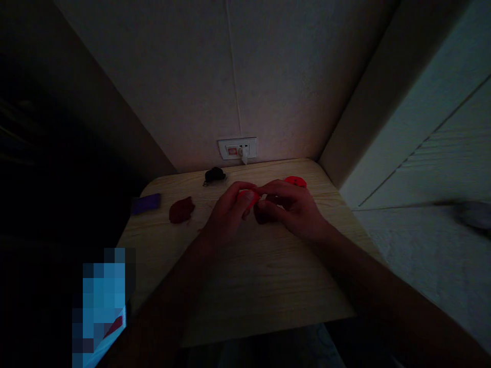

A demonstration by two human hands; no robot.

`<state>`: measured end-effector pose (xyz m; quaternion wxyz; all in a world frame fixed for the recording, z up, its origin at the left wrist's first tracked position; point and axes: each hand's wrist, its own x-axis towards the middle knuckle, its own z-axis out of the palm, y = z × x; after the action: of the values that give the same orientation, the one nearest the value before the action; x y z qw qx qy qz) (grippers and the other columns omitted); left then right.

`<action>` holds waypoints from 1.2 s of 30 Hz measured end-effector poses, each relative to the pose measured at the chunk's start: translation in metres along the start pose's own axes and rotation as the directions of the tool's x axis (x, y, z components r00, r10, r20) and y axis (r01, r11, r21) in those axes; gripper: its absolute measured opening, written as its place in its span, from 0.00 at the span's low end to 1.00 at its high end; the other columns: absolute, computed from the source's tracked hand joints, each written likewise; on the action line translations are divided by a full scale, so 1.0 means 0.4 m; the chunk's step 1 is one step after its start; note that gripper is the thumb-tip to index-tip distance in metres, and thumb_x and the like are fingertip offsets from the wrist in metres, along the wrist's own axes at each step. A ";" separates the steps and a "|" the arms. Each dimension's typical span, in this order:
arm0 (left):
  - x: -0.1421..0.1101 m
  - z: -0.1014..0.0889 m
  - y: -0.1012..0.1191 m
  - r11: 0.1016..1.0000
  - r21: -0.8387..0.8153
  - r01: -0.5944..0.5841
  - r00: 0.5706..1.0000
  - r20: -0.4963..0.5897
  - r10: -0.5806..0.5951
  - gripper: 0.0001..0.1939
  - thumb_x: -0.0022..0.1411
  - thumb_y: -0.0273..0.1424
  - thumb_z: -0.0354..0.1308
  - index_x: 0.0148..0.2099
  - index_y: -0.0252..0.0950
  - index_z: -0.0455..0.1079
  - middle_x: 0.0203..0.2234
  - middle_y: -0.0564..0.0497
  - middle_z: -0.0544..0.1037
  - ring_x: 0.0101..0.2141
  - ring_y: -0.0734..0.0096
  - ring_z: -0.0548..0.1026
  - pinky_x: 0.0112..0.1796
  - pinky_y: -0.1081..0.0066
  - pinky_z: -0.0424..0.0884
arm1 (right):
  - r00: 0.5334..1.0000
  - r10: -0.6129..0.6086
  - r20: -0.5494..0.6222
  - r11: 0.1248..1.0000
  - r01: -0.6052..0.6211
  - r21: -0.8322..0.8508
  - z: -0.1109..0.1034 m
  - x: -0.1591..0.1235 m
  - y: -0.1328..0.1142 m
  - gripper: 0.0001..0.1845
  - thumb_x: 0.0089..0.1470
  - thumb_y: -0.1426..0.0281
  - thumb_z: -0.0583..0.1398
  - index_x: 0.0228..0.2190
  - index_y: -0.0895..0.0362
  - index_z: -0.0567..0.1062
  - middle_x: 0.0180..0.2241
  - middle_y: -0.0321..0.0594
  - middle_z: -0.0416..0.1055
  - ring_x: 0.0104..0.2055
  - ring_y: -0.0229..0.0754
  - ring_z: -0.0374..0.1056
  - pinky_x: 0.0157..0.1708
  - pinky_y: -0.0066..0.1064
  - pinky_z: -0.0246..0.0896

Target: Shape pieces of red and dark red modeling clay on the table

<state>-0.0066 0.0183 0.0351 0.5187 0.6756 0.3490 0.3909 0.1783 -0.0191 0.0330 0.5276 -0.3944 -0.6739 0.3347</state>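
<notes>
I log: left hand (227, 208) pinching red piece (252, 196), seemingly unfinished; right hand (297, 207), grip unclear; black bundle (215, 175), ten o'clock, untouched.

The left forearm (172, 286) and right forearm (383, 286) are stretched forward and angled inward. The left hand (227, 213) is held with fingers curled and thumb bent toward them. The right hand (297, 208) is arched, its fingertips held close against the left's.

Hands (228, 212) on red piece (252, 196), wooden tabletop (245, 296), wall socket (232, 151) — dim light
</notes>
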 end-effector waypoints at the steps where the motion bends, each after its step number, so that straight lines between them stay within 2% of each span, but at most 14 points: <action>1: -0.003 0.004 -0.008 0.999 -0.041 0.001 1.000 -0.022 -0.002 0.14 0.70 0.42 0.52 0.48 0.38 0.70 0.25 0.57 0.69 0.24 0.75 0.64 0.26 0.73 0.62 | 1.000 0.013 0.005 1.000 -0.013 -0.004 0.000 -0.002 -0.001 0.15 0.59 0.59 0.67 0.44 0.53 0.83 0.39 0.42 0.77 0.33 0.39 0.76 0.28 0.29 0.72; 5: -0.023 0.027 -0.025 0.994 -0.096 -0.059 0.996 -0.072 0.053 0.16 0.70 0.45 0.52 0.40 0.38 0.68 0.24 0.56 0.70 0.25 0.75 0.67 0.27 0.74 0.63 | 1.000 0.022 0.012 0.998 -0.021 -0.053 -0.002 -0.013 -0.008 0.15 0.56 0.61 0.69 0.45 0.51 0.83 0.36 0.39 0.78 0.29 0.38 0.76 0.26 0.30 0.74; 8: -0.026 0.034 -0.023 0.984 -0.140 -0.114 0.992 -0.071 0.105 0.17 0.71 0.45 0.52 0.35 0.38 0.64 0.25 0.56 0.72 0.27 0.76 0.71 0.29 0.75 0.65 | 0.999 -0.009 -0.049 0.994 0.003 -0.113 0.000 -0.012 -0.013 0.09 0.55 0.63 0.70 0.40 0.49 0.85 0.35 0.38 0.80 0.31 0.41 0.77 0.28 0.33 0.75; 12: -0.028 0.032 -0.023 0.965 -0.223 -0.137 0.991 -0.039 0.131 0.14 0.72 0.42 0.51 0.40 0.37 0.65 0.26 0.56 0.75 0.26 0.77 0.73 0.28 0.76 0.65 | 0.996 -0.019 -0.090 0.984 0.002 -0.181 0.004 -0.008 -0.014 0.06 0.56 0.64 0.70 0.38 0.48 0.85 0.34 0.39 0.81 0.33 0.44 0.77 0.30 0.35 0.76; 14: -0.033 0.029 -0.029 0.978 -0.177 -0.107 0.994 -0.032 0.103 0.13 0.72 0.42 0.51 0.45 0.37 0.66 0.30 0.55 0.77 0.29 0.76 0.74 0.30 0.75 0.67 | 0.996 -0.029 -0.081 0.982 0.013 -0.191 0.005 -0.009 -0.012 0.06 0.57 0.65 0.69 0.38 0.48 0.85 0.35 0.39 0.81 0.35 0.44 0.77 0.31 0.36 0.77; 16: -0.040 0.023 -0.038 0.993 -0.045 -0.111 0.993 -0.044 0.109 0.14 0.71 0.42 0.53 0.49 0.38 0.67 0.36 0.53 0.78 0.35 0.72 0.76 0.36 0.73 0.70 | 0.996 -0.044 -0.076 0.979 0.028 -0.202 0.007 -0.009 -0.009 0.06 0.58 0.67 0.69 0.39 0.49 0.85 0.37 0.40 0.81 0.36 0.44 0.77 0.32 0.35 0.77; 18: -0.044 0.017 -0.046 0.983 0.071 -0.172 0.984 -0.045 0.175 0.14 0.70 0.42 0.55 0.50 0.38 0.68 0.41 0.50 0.79 0.41 0.68 0.77 0.42 0.69 0.72 | 0.995 -0.062 -0.083 0.975 0.042 -0.216 0.008 -0.008 -0.005 0.06 0.57 0.69 0.69 0.39 0.50 0.85 0.37 0.40 0.81 0.37 0.43 0.77 0.33 0.34 0.76; 21: -0.047 0.013 -0.056 0.966 0.122 -0.229 0.967 -0.084 0.240 0.16 0.69 0.40 0.56 0.54 0.38 0.69 0.46 0.48 0.78 0.45 0.64 0.76 0.46 0.66 0.72 | 0.994 -0.071 -0.087 0.974 0.050 -0.223 0.010 -0.008 0.000 0.06 0.56 0.69 0.69 0.38 0.50 0.86 0.36 0.40 0.81 0.36 0.43 0.77 0.33 0.33 0.76; 28: -0.044 0.023 -0.075 0.965 0.111 -0.239 0.956 -0.145 0.254 0.19 0.67 0.37 0.60 0.59 0.40 0.70 0.54 0.45 0.77 0.50 0.60 0.77 0.47 0.65 0.74 | 0.987 0.146 -0.069 0.989 -0.146 0.000 0.017 -0.014 0.006 0.11 0.56 0.64 0.70 0.42 0.51 0.85 0.35 0.41 0.81 0.28 0.41 0.78 0.27 0.33 0.78; 31: -0.045 0.022 -0.079 0.970 0.114 -0.216 0.955 -0.182 0.234 0.21 0.62 0.36 0.66 0.57 0.40 0.72 0.52 0.46 0.78 0.47 0.62 0.79 0.45 0.65 0.76 | 0.980 0.179 -0.091 0.981 -0.171 0.089 0.022 -0.015 0.005 0.12 0.53 0.63 0.71 0.41 0.51 0.85 0.36 0.41 0.82 0.29 0.42 0.79 0.27 0.34 0.80; 36: -0.045 0.008 -0.079 0.972 0.149 -0.181 0.955 -0.208 0.210 0.25 0.55 0.37 0.73 0.53 0.39 0.75 0.47 0.46 0.81 0.41 0.64 0.80 0.39 0.68 0.76 | 0.958 0.279 -0.067 0.946 -0.262 0.192 0.024 -0.017 0.006 0.16 0.49 0.62 0.74 0.40 0.54 0.85 0.33 0.40 0.83 0.28 0.43 0.80 0.30 0.37 0.82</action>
<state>-0.0139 0.0079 0.0007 0.3906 0.6906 0.3606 0.4904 0.1702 -0.0241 0.0257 0.5411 -0.4489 -0.5547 0.4449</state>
